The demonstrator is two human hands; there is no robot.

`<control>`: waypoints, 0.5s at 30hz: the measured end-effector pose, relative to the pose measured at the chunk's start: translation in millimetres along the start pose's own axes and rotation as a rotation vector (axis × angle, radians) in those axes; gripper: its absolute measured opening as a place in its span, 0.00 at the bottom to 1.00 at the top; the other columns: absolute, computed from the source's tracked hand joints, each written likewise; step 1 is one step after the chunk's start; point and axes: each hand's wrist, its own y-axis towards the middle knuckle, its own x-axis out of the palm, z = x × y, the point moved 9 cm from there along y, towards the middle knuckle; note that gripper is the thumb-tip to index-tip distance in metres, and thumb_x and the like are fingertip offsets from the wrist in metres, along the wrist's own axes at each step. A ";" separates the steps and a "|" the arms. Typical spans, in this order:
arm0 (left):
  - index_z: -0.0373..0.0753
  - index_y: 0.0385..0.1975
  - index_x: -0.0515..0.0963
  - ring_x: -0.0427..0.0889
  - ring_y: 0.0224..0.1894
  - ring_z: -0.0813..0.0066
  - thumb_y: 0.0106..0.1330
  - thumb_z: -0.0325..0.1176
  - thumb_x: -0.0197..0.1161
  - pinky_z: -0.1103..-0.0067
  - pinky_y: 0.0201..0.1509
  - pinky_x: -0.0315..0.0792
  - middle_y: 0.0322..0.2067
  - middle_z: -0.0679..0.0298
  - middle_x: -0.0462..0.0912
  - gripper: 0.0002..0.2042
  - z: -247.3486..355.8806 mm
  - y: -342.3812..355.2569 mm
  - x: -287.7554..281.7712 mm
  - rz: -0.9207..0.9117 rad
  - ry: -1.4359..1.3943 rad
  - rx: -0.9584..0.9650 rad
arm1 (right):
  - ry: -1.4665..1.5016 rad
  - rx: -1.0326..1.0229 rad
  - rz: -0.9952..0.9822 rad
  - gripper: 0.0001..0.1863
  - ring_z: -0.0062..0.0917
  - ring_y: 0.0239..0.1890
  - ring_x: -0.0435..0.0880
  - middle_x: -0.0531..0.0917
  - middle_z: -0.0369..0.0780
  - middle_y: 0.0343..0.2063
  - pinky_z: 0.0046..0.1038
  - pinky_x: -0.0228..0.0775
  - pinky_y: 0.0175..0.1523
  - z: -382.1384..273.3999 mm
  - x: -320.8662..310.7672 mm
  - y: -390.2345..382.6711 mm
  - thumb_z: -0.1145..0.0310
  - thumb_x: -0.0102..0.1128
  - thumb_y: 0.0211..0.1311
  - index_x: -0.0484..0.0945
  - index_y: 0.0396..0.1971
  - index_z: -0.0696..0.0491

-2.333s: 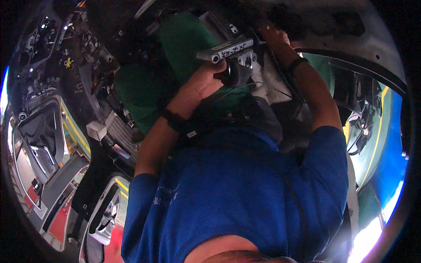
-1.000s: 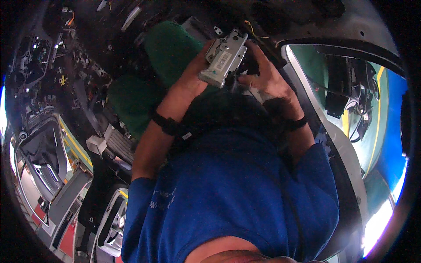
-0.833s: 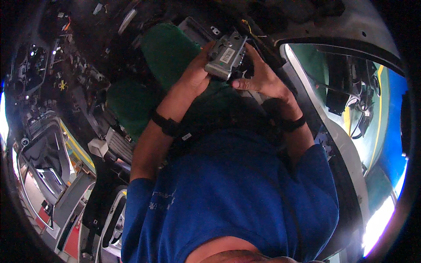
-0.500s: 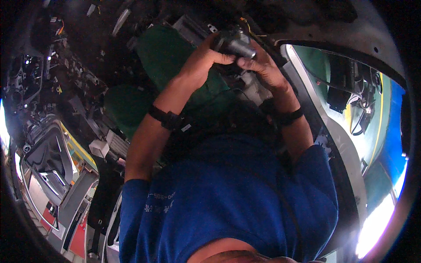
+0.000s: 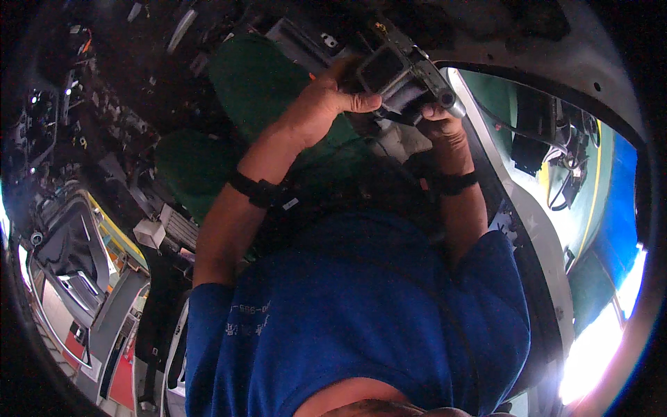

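Observation:
Between my hands is a dark grey metal part (image 5: pixel 410 97) with a squarish frame, a long bar along one side and a round silvery cylinder end; its exact kind does not show. My left hand (image 5: pixel 323 104) grips the frame's left side, thumb laid along its near edge. Closed round the cylinder end from below is my right hand (image 5: pixel 442 127), with part of its fingers hidden behind the part. The part is tilted above my lap, over my green trouser legs (image 5: pixel 243 83). Black bands circle both wrists.
I sit inside a stripped vehicle body. A grey door frame edge (image 5: pixel 500 167) runs close along my right, with a dark part (image 5: pixel 535 139) and cables beyond it. Exposed wiring and fittings (image 5: pixel 90 104) lie to the left, near another door panel (image 5: pixel 73 257).
The part has been turned, so its squarish frame and long bar now show. Its cylinder end has swung to the right, and my right hand has moved right and down with it.

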 end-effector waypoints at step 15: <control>0.33 0.65 0.59 0.70 0.61 0.62 0.51 0.38 0.77 0.73 0.62 0.68 0.58 0.53 0.72 0.43 -16.0 -22.2 39.0 -0.234 0.153 0.109 | 0.408 -0.210 0.026 0.43 0.43 0.54 0.79 0.79 0.44 0.53 0.46 0.69 0.62 -21.6 -12.3 -16.4 0.61 0.72 0.32 0.72 0.57 0.56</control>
